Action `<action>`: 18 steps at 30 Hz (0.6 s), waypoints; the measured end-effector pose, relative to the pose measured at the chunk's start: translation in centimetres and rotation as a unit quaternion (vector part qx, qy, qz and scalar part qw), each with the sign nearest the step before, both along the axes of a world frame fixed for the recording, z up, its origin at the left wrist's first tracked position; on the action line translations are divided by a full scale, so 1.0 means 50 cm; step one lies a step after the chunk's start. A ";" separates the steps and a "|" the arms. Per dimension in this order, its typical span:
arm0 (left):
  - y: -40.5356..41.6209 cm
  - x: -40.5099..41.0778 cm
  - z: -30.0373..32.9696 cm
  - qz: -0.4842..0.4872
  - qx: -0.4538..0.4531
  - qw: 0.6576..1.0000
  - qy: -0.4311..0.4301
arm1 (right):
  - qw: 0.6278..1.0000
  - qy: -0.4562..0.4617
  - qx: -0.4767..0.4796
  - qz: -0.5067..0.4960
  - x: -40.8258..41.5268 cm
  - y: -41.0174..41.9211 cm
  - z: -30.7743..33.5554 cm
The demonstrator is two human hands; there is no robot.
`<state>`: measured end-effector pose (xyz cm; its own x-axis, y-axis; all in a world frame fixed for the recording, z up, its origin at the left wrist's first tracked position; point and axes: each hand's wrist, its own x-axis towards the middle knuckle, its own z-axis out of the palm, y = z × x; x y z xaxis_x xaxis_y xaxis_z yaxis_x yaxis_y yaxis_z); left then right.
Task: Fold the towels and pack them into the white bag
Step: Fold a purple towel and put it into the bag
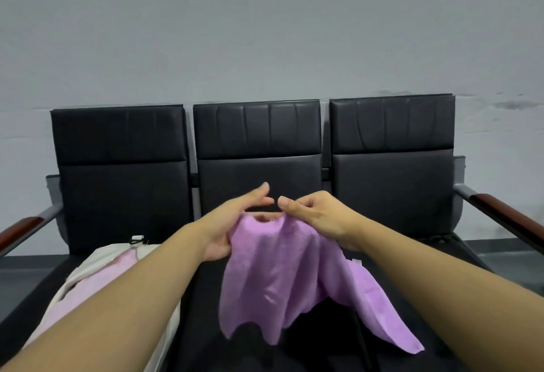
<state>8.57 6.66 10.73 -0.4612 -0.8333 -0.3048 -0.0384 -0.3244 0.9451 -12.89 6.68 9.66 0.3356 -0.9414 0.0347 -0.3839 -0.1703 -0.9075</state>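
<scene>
Both hands hold a purple towel (282, 277) up over the middle black seat (259, 177): the left hand (232, 224) grips its top edge, and the right hand (318, 215) pinches it alongside. The white bag (88, 271) lies on the left seat with a pink towel (97, 283) inside.

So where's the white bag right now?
In the head view, the white bag lies at lower left on the black seat, under the left forearm, left of the purple towel.
</scene>
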 end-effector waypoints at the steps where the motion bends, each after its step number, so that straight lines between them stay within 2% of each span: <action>1: -0.001 -0.002 -0.002 -0.030 -0.006 0.999 -0.012 | 1.000 0.004 -0.001 0.002 0.002 0.000 0.005; 9: -0.005 -0.003 -0.017 -0.104 -0.068 0.987 -0.104 | 0.998 0.033 -0.031 -0.035 -0.021 -0.001 -0.008; 14: 0.007 -0.061 -0.053 -0.093 -0.141 0.980 -0.109 | 1.000 0.010 0.009 -0.023 -0.027 -0.008 -0.015; 18: 0.001 -0.083 -0.072 -0.033 -0.186 0.980 -0.059 | 0.999 -0.018 0.025 -0.038 -0.044 -0.008 -0.009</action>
